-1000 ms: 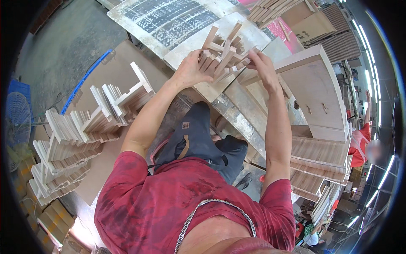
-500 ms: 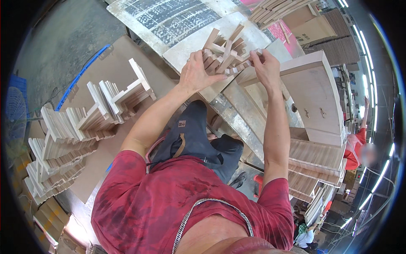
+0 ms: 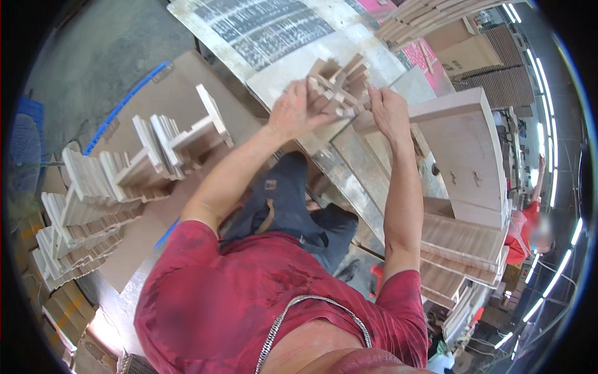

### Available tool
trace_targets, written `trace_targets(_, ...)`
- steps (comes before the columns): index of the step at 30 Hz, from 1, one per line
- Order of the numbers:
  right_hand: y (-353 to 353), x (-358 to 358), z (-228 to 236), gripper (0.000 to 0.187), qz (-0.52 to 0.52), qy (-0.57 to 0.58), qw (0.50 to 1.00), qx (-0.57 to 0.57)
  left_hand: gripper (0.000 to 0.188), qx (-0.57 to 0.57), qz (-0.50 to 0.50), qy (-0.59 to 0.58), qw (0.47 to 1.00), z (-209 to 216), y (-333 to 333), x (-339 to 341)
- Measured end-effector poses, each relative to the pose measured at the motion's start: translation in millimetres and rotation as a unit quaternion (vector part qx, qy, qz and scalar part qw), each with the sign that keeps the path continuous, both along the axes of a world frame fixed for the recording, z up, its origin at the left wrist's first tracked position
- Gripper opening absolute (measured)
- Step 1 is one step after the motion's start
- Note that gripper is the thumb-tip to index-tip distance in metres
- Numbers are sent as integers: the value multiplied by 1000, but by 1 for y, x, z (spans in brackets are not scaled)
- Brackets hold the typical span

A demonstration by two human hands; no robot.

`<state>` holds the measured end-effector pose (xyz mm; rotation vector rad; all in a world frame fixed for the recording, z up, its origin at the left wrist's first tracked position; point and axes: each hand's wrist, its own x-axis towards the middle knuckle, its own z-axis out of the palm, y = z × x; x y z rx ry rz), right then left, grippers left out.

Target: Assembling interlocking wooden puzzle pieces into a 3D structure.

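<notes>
A pile of short pale wooden strips (image 3: 341, 87) lies crisscrossed on the table's near corner. My left hand (image 3: 294, 112) is closed round the pile's left side, fingers behind it and thumb along its near edge. At the right edge of the same wood is my right hand (image 3: 390, 111), its fingers curled in and thumb pressed against the end pieces. Motion blur softens both hands and the wood, and my fingers hide part of the pieces they hold.
Rows of stacked wooden parts (image 3: 143, 146) stand on brown board at the left. A pale wooden panel (image 3: 464, 146) and stacked boards (image 3: 464, 227) are at my right. Cardboard (image 3: 476, 56) and more strips (image 3: 417, 22) lie beyond. Another person (image 3: 522, 227) in red is far right.
The whole view has shifted slightly. My right fingers have curled in more tightly at the pile's right edge, and the strips appear drawn closer together between my hands.
</notes>
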<state>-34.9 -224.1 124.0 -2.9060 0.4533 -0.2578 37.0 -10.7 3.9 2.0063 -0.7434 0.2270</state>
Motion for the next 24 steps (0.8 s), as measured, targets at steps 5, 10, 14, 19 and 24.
trace_targets(5, -33, -36, -29, 34, 100, 53, 984, -139, 91, -63, -61, 22, 996, -42, -25, -17)
trace_targets(10, 0, -32, -31, 42, -38, -28, 999, -8, 95, -12, -95, 67, 993, -1, 0, -25)
trace_targets(14, -11, -39, -33, 42, -46, -43, 997, 35, 96, -17, -74, 92, 993, 8, -20, -27)
trace_targets(19, 30, -35, -15, 58, -20, -169, 978, 120, 88, 38, -119, 240, 963, -37, -19, 28)
trace_targets(24, 61, -160, 9, 61, -43, -164, 973, 154, 69, -80, -54, 111, 989, 1, -34, 18)
